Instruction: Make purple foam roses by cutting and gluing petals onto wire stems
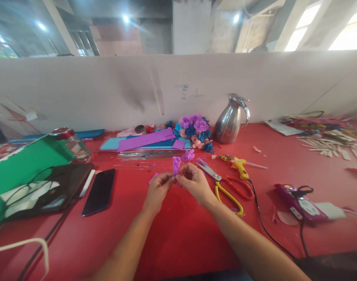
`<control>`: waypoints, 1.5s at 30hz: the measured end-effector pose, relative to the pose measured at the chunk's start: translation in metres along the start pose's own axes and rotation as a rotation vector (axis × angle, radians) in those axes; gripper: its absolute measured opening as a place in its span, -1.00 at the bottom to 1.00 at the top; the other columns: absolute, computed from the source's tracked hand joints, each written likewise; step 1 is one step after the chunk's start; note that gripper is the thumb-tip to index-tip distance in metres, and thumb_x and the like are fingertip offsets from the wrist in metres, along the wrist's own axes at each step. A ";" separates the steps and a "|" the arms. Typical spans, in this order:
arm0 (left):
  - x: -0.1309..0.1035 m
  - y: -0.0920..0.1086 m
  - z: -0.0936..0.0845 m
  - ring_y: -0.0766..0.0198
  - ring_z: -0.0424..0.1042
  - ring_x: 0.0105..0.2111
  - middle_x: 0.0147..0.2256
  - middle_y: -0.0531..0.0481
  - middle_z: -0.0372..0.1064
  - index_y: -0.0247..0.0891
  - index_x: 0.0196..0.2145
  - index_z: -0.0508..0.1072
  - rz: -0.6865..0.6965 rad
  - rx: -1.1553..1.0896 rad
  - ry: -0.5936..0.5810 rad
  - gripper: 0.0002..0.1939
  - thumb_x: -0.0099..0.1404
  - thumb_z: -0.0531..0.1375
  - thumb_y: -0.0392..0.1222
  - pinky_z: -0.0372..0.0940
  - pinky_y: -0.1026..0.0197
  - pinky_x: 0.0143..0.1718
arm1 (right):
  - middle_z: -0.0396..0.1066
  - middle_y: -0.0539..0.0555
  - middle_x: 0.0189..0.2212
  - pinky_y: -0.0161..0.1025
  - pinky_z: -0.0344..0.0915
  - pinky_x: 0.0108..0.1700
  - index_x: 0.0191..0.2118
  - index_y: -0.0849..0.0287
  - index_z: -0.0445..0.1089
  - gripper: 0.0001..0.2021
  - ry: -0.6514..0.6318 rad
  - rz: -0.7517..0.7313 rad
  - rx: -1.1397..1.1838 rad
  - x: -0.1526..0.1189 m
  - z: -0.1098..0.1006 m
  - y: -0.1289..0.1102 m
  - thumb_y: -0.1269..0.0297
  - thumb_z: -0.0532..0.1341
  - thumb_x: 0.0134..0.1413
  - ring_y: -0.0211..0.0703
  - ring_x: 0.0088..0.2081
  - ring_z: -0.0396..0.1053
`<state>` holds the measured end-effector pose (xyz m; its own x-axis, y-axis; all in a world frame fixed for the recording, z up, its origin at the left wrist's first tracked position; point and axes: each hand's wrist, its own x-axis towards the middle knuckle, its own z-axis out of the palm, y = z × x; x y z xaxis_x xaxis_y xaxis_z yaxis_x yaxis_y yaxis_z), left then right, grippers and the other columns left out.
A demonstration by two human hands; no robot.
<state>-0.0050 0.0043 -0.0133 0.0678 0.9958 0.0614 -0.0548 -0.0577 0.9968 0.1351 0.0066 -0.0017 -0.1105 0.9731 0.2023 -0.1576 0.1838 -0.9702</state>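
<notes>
Between my two hands stands a rolled purple paper flower (176,165), upright, pinched at its base. My left hand (159,189) is closed on it from the left, thumb and forefinger together. My right hand (195,182) grips the same base from the right, its fingers bent over it. Just behind lies a finished-looking purple paper flower (188,155). Scissors (216,177) with one yellow and one red handle lie open to the right of my right hand. A yellow glue gun (238,166) rests beyond them.
Purple paper strips (146,139) lie on blue sheets at the back, beside a bunch of paper flowers (193,128). A steel jug (229,119) stands behind. A phone (99,192) and glass jar (74,146) are left; a purple power strip (301,205) with cables is right.
</notes>
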 end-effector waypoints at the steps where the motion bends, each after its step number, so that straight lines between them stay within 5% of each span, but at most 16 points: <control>1: 0.000 -0.001 0.000 0.39 0.12 -0.57 -0.59 0.06 0.33 -0.27 -0.49 0.52 0.001 0.003 0.000 -0.80 0.03 0.30 -0.06 0.04 0.30 -0.50 | 0.32 -0.07 -0.54 -0.33 0.22 -0.42 -0.42 0.16 0.27 -0.88 -0.001 0.005 0.013 0.000 0.000 0.000 0.29 0.23 -0.11 -0.30 -0.51 0.33; 13: -0.002 0.003 0.002 0.41 0.12 -0.58 -0.58 0.09 0.30 -0.26 -0.48 0.51 -0.047 -0.039 -0.024 -0.77 0.04 0.31 -0.03 0.04 0.30 -0.51 | 0.32 -0.05 -0.54 -0.32 0.16 -0.47 -0.37 0.18 0.35 -0.82 0.003 0.096 -0.133 0.001 0.000 0.005 0.19 0.23 -0.08 -0.30 -0.54 0.26; 24: 0.000 0.002 0.000 0.38 0.15 -0.55 -0.60 0.12 0.21 -0.26 -0.52 0.44 0.030 -0.014 0.126 -0.79 0.05 0.29 -0.07 0.10 0.30 -0.45 | 0.29 -0.05 -0.48 -0.37 0.11 -0.52 -0.34 0.19 0.31 -0.78 -0.005 0.090 -0.111 0.003 0.000 0.007 0.13 0.20 -0.03 -0.37 -0.57 0.18; 34: -0.005 0.004 0.004 0.34 0.22 -0.49 -0.51 0.07 0.29 -0.26 -0.41 0.45 0.114 0.173 0.088 -0.76 0.08 0.27 -0.02 0.14 0.29 -0.42 | 0.39 -0.02 -0.44 -0.32 0.15 -0.45 -0.32 0.14 0.32 -0.86 0.042 -0.091 -0.407 -0.002 0.003 0.011 0.42 0.12 -0.09 -0.29 -0.53 0.24; 38: -0.006 0.008 0.005 0.35 0.17 -0.51 -0.56 0.09 0.21 -0.26 -0.51 0.41 0.112 0.180 0.123 -0.75 0.12 0.23 -0.01 0.10 0.30 -0.46 | 0.41 0.00 -0.45 -0.31 0.19 -0.40 -0.29 0.13 0.34 -0.85 0.044 -0.163 -0.514 -0.004 0.004 0.009 0.42 0.13 -0.05 -0.24 -0.49 0.31; 45: -0.003 0.004 0.003 0.35 0.15 -0.53 -0.60 0.11 0.18 -0.26 -0.55 0.40 0.082 0.156 0.121 -0.70 0.10 0.23 0.04 0.08 0.30 -0.47 | 0.39 -0.03 -0.49 -0.33 0.20 -0.44 -0.29 0.12 0.36 -0.87 0.053 -0.101 -0.421 -0.002 0.004 0.011 0.38 0.17 -0.03 -0.25 -0.52 0.33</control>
<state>-0.0021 0.0008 -0.0090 -0.0511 0.9880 0.1459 0.1001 -0.1403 0.9850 0.1294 0.0057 -0.0128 -0.0632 0.9511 0.3022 0.2504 0.3082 -0.9178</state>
